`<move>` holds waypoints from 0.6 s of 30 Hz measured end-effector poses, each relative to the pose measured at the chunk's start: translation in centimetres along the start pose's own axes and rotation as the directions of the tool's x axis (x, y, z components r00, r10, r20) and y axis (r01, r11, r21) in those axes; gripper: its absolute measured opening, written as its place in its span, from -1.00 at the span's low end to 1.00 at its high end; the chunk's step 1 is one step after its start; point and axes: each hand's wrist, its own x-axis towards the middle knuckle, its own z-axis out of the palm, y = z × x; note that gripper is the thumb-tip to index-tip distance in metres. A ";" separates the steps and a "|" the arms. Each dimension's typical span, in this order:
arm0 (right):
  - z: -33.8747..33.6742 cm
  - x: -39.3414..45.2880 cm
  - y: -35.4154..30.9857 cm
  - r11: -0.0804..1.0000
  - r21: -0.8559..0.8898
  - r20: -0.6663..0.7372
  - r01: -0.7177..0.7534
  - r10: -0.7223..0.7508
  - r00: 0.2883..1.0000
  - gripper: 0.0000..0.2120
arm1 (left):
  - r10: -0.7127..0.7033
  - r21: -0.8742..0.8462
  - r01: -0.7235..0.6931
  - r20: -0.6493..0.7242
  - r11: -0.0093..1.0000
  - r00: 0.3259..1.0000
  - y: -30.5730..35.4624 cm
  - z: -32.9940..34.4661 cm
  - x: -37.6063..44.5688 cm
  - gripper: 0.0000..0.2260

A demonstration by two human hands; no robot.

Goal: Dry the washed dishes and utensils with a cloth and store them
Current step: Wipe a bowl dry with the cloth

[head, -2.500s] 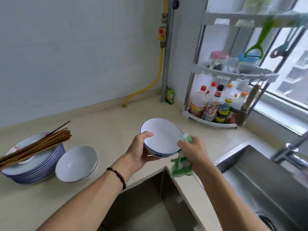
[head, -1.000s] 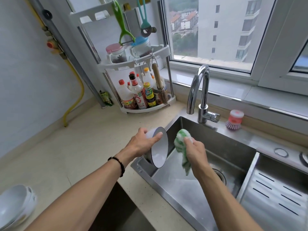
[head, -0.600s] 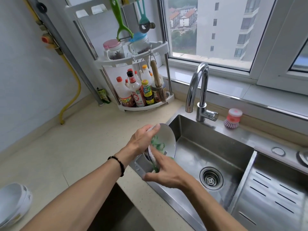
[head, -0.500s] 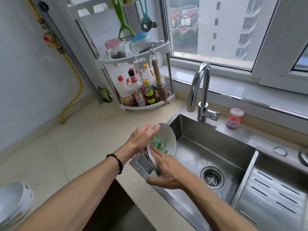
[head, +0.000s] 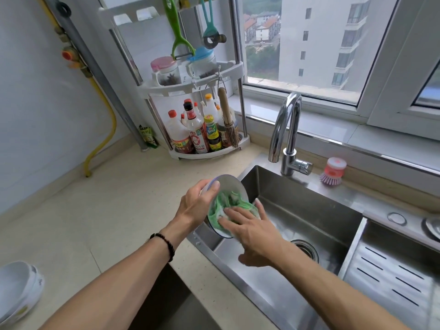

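Note:
A white bowl with a blue rim (head: 229, 185) is tilted on its side over the left edge of the steel sink (head: 307, 210). My left hand (head: 196, 203) grips the bowl's rim from behind, thumb over the top edge. A green and white cloth (head: 228, 202) fills the inside of the bowl. My right hand (head: 250, 228) presses the cloth into the bowl with straight, spread fingers. Stacked white bowls (head: 16, 287) sit on the counter at the far left edge.
A corner rack (head: 207, 153) of sauce bottles and jars stands behind the counter (head: 107, 210). The faucet (head: 287, 132) rises behind the sink, and a pink dish brush (head: 333, 172) sits on the ledge. A slotted drain tray (head: 390, 277) lies right of the basin.
My view swung from the counter to the sink. My left hand tipped the bowl on its side, and my right hand pushed the cloth inside and has slid across the bowl's interior.

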 end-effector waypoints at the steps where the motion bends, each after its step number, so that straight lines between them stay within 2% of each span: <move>1: -0.1 0.2 -0.7 0.985 0.171 -0.022 -0.016 0.020 1.000 -0.10 | 0.028 -0.015 -0.029 -0.048 0.999 0.998 0.1 0.3 -0.2 -0.62; 2: -0.5 0.2 -1.8 0.906 0.423 -0.025 -0.025 0.040 0.999 -0.13 | 0.055 -0.008 -0.056 -0.086 0.998 0.995 0.4 0.6 -0.3 -0.63; 3: -0.6 0.3 -2.7 0.778 0.628 -0.060 0.015 0.029 0.998 -0.16 | 0.079 0.016 -0.078 -0.108 0.997 0.991 0.6 0.7 -0.3 -0.67; 4: -0.4 0.5 -3.1 0.703 0.709 -0.108 0.054 0.032 0.994 -0.17 | 0.094 0.053 -0.089 -0.100 0.995 0.990 0.8 0.6 -0.2 -0.72; 5: -0.2 0.6 -3.1 0.694 0.717 -0.113 0.058 0.034 0.993 -0.14 | 0.096 0.083 -0.091 -0.060 0.992 0.994 0.8 0.4 0.1 -0.72; 6: -0.2 0.4 -2.8 0.764 0.645 -0.087 0.034 0.028 0.996 -0.11 | 0.086 0.098 -0.086 0.003 0.991 0.996 0.8 0.0 0.4 -0.66; 8: 0.1 0.0 -1.5 0.977 0.212 -0.085 -0.007 0.025 0.996 -0.08 | 0.032 0.107 -0.046 0.127 0.993 0.991 0.7 -0.8 1.0 -0.50; 9: 0.1 -0.2 -1.2 0.997 0.061 -0.079 -0.046 0.051 0.996 -0.08 | 0.005 0.098 -0.020 0.152 0.995 0.988 0.8 -0.9 1.1 -0.46; 10: 0.0 -0.1 -1.2 0.996 0.034 -0.084 -0.081 0.084 0.993 -0.08 | -0.007 0.087 -0.006 0.146 0.996 0.989 1.0 -0.8 1.2 -0.46; 12: -0.4 0.6 -2.3 0.970 0.205 -0.097 -0.134 0.156 0.983 -0.12 | -0.014 0.054 0.010 0.070 0.998 0.997 1.6 -0.3 1.3 -0.46; 14: -0.5 1.0 -3.2 0.922 0.371 -0.107 -0.108 0.158 0.982 -0.17 | -0.041 0.068 0.040 0.007 0.997 0.999 1.9 0.2 1.6 -0.44; 15: -0.4 0.8 -3.1 0.914 0.400 -0.124 -0.076 0.136 0.983 -0.16 | -0.050 0.076 0.048 0.017 0.996 0.999 2.0 0.2 1.6 -0.44; 16: -0.2 0.6 -2.7 0.925 0.380 -0.154 -0.032 0.097 0.983 -0.15 | -0.057 0.074 0.052 0.060 0.996 0.997 2.1 -0.1 1.6 -0.46; 18: 0.3 -0.1 -0.7 0.978 0.202 -0.211 0.044 0.000 0.978 -0.10 | -0.092 0.050 0.084 0.200 0.995 0.975 2.2 -0.9 1.9 -0.56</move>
